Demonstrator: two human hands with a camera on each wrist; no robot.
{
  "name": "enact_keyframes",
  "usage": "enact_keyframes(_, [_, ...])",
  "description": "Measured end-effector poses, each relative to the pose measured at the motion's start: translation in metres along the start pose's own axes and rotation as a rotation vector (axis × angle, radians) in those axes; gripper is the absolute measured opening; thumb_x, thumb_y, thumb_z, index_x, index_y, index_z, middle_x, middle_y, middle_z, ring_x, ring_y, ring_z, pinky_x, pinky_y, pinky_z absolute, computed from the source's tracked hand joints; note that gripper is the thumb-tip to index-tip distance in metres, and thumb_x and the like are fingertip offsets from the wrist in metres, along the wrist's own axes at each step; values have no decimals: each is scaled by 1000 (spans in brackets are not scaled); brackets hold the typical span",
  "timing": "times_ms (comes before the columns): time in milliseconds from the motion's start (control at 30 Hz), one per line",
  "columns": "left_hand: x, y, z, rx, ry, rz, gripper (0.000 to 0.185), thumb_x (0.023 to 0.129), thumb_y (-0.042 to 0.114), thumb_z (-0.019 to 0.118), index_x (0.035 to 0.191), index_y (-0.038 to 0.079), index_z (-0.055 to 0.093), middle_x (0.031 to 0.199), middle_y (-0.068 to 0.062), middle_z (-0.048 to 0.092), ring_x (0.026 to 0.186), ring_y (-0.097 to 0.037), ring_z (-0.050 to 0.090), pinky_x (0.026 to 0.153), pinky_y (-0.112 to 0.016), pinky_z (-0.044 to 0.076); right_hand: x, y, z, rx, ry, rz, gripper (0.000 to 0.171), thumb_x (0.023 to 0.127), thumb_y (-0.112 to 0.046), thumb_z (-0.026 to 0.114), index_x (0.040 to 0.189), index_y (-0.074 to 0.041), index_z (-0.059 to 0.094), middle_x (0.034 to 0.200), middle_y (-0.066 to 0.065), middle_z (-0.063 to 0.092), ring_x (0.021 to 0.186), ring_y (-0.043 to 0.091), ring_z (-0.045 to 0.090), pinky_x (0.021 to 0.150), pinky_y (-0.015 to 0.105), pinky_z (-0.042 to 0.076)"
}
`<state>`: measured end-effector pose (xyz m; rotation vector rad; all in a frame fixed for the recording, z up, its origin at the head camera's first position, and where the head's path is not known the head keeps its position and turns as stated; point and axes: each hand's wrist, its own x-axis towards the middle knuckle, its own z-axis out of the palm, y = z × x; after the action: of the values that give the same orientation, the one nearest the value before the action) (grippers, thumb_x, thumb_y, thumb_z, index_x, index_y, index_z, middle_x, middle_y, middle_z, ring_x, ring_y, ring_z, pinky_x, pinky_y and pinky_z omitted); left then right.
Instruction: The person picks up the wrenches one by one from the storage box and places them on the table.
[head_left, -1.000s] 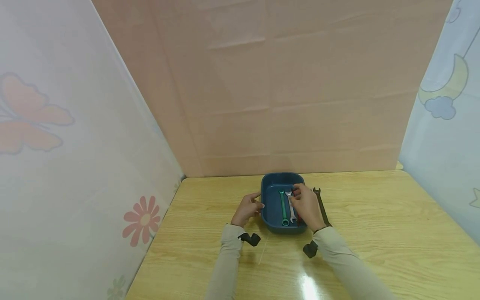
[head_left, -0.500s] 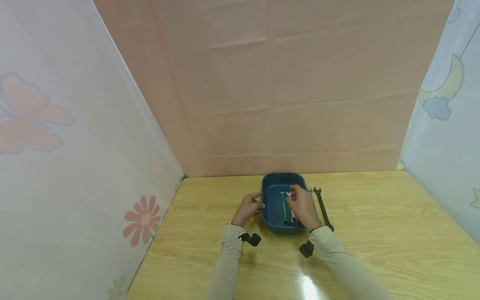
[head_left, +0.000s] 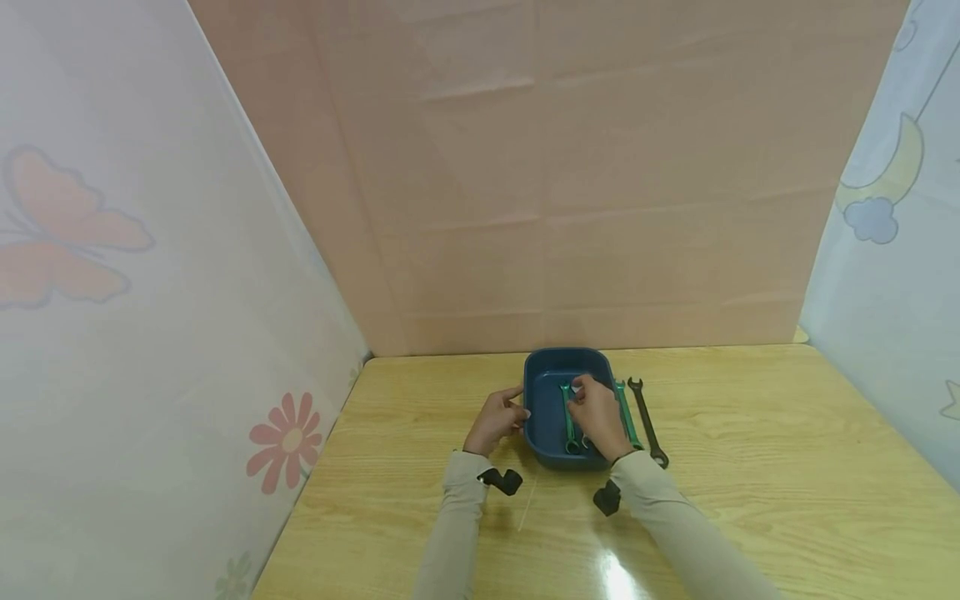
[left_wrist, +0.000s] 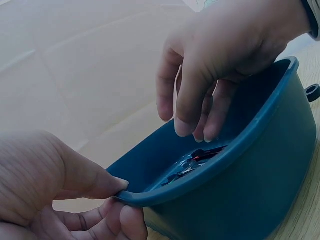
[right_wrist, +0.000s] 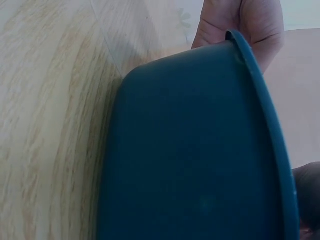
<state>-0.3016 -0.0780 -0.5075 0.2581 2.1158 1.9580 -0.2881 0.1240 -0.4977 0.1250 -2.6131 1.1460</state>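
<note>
My left hand point(head_left: 497, 419) pinches the rim of a dark blue plastic basin point(head_left: 555, 460) between thumb and fingers, at its left side. Inside lies a green combination wrench point(head_left: 567, 417). To its right a silver wrench point(head_left: 586, 442) is mostly covered by my right hand point(head_left: 600, 415). In the left wrist view a red wrench point(left_wrist: 207, 154) shows on the basin floor, under the right hand. That hand hangs over the basin with bent, loosely spread fingers pointing down, and nothing shows between them. The right wrist view is filled mainly by the basin's outer wall point(right_wrist: 185, 140).
On the wooden table point(head_left: 750, 467), right of the basin, lie a second green wrench point(head_left: 627, 417) and a long dark wrench point(head_left: 647, 421), side by side. A pinkish-brown cloth backdrop point(head_left: 540, 208) rises behind the table, with pale patterned curtains on both sides.
My right hand has shifted left over the basin, now covering most of the silver wrench and uncovering the green wrench on the table. My left hand stays on the rim.
</note>
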Motion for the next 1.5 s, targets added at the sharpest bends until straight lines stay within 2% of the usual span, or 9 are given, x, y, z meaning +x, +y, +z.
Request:
enact_keyframes(367, [0, -1, 1, 9, 12, 7, 62, 89, -8, 58, 149, -1, 43, 88, -34, 64, 60, -14, 59, 56, -31, 49, 2, 2, 7, -30, 0, -4, 36, 84, -2, 75, 117, 8, 63, 92, 17, 68, 79, 29, 68, 66, 45, 55])
enact_keyframes(767, [0, 1, 2, 30, 18, 1, 62, 90, -7, 59, 149, -2, 43, 94, -38, 63, 61, -15, 59, 58, -33, 49, 4, 5, 15, -61, -51, 7, 39, 83, -1, 76, 118, 10, 62, 80, 12, 64, 57, 17, 58, 54, 37, 49])
enact_keyframes(967, [1, 0, 1, 20, 10, -2, 62, 90, -7, 59, 149, -2, 42, 87, -33, 64, 60, -14, 59, 58, -33, 50, 5, 3, 17, -95, -42, -15, 36, 81, -1, 77, 112, 11, 65, 78, 11, 64, 62, 22, 61, 58, 41, 51])
enact_keyframes(1167, [0, 0, 1, 12, 7, -8, 61, 90, -7, 58, 149, -2, 42, 83, -29, 63, 60, -13, 58, 58, -32, 49, 5, 4, 21, -156, -47, -26, 31, 78, 0, 77, 105, 12, 67, 88, 19, 69, 74, 31, 67, 69, 49, 55])
enact_keyframes(1267, [0, 0, 1, 13, 7, -10, 61, 91, -7, 58, 149, -2, 42, 81, -23, 63, 61, -13, 57, 58, -31, 49, 5, 3, 22, -170, -67, -22, 27, 79, 0, 76, 101, 11, 66, 83, 17, 67, 71, 29, 64, 67, 48, 54])
enact_keyframes(1400, [0, 0, 0, 11, 2, -6, 61, 91, -7, 58, 150, -2, 41, 83, -26, 63, 61, -13, 57, 58, -31, 49, 7, 3, 23, -180, -83, -23, 23, 79, 1, 75, 99, 11, 66, 81, 17, 65, 68, 26, 61, 65, 46, 53])
enact_keyframes(1500, [1, 0, 0, 15, 4, -4, 61, 91, -7, 58, 150, -2, 41, 90, -33, 63, 60, -13, 58, 58, -31, 49, 8, 3, 24, -180, -96, -12, 20, 79, 2, 74, 95, 10, 65, 82, 18, 66, 67, 26, 60, 63, 45, 52])
